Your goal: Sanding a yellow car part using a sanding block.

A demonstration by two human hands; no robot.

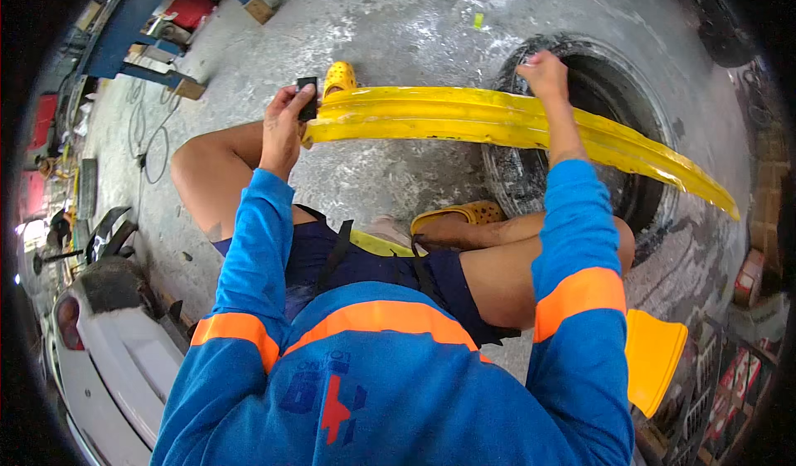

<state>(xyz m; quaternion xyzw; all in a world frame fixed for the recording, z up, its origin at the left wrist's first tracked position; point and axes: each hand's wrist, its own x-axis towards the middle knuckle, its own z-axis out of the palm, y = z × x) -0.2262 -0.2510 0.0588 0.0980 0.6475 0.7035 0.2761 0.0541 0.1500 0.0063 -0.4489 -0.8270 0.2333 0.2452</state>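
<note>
Nearest the camera is a blue sweatshirt [414,391] with orange bands, its sleeves reaching forward to both hands. Below the hands are dark shorts [332,259] and bare, spread legs.

The left hand [283,126] grips a small black block [308,99], thumb on its face, right at the near end of a long yellow strip [431,116]; whether block and strip touch is unclear. From there the ridged, glossy strip runs rightward between the hands, passes behind the right wrist and curves down well beyond it. The right hand [547,76] is curled just above the strip's upper edge, fingertips drawn together; I cannot tell whether it holds anything.

A large tyre [593,47] lies on the grey floor [373,172] under and beyond the right hand, partly covered by the strip. One yellow clog [339,76] shows just right of the left hand; another clog [479,211] sits below and between the hands. Farther left of the left hand are a looped cable [151,155] and a blue metal frame [133,26].
</note>
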